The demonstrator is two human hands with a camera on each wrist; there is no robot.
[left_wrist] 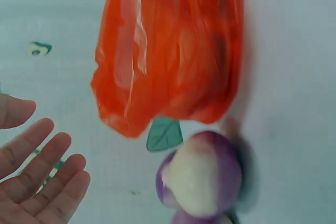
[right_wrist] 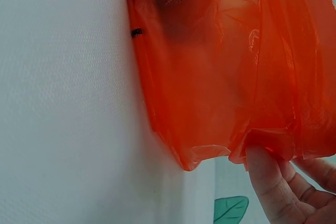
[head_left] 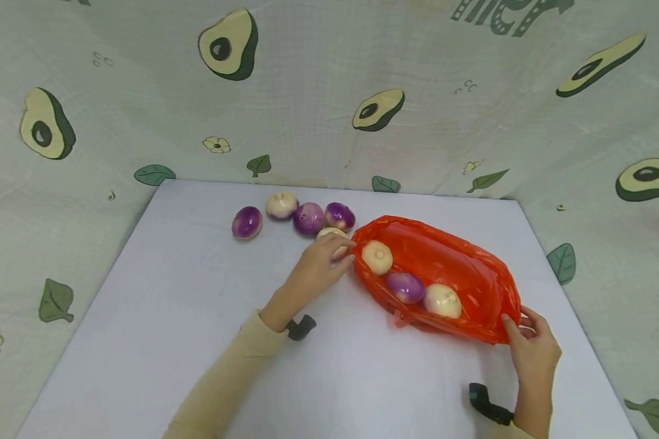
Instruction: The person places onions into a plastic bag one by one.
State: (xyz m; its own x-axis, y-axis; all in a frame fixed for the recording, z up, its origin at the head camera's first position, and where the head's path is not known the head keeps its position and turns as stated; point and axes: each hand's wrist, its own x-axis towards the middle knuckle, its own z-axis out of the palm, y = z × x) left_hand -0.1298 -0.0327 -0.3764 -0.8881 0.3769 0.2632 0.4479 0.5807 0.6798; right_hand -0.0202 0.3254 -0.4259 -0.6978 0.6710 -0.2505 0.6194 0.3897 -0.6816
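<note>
A red plastic bag [head_left: 450, 256] lies on the table with its mouth open. Inside it, along the near side, sit two pale turnip-like vegetables and a purple one [head_left: 405, 287]. My right hand [head_left: 534, 347] pinches the bag's rim at its right end, thumb [right_wrist: 262, 171] on the plastic. At the other end is my left hand [head_left: 321, 262], fingers parted; in the left wrist view the hand [left_wrist: 39, 177] holds nothing and stands apart from the bag [left_wrist: 173, 51]. Just behind that hand lies a pale vegetable [head_left: 332, 233], partly hidden.
Several more purple-and-white vegetables [head_left: 309, 219] are grouped at the back of the white table [head_left: 170, 292], left of the bag. One purple piece [head_left: 247, 222] sits a little apart. A cloth printed with avocados [head_left: 307, 110] hangs behind the table's far edge.
</note>
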